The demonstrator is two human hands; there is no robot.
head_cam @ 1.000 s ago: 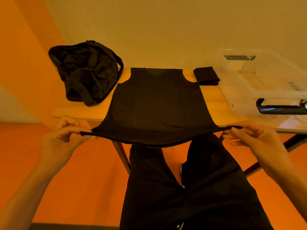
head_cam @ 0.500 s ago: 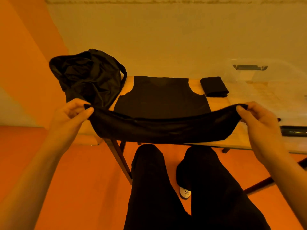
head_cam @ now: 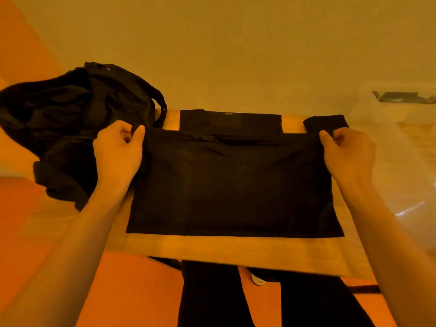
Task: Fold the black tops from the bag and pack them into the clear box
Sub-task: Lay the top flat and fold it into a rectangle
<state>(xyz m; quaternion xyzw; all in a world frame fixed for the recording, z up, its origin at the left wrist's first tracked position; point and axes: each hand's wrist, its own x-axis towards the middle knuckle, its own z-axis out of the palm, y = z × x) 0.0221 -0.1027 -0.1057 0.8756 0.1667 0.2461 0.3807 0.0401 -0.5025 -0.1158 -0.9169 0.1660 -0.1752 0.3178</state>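
Note:
A black sleeveless top point(head_cam: 233, 182) lies on the wooden table point(head_cam: 236, 250), its lower half folded up over the upper half. Only the shoulder strip shows beyond the folded hem. My left hand point(head_cam: 118, 152) pinches the hem's left corner and my right hand point(head_cam: 346, 154) pinches the right corner, both low over the cloth. A folded black top point(head_cam: 326, 122) lies at the back right. The black bag point(head_cam: 70, 128) slumps at the left. The clear box point(head_cam: 401, 142) stands at the right, its inside blurred.
The box has a dark handle clip point(head_cam: 401, 97) at its far end. A plain wall rises right behind the table. My legs in dark trousers point(head_cam: 271, 296) and a white shoe show below the table's front edge, over an orange floor.
Both hands carried the top's bottom hem up from the table's front edge and forward over the garment, laying it down near the armholes. The view has tilted closer to the table.

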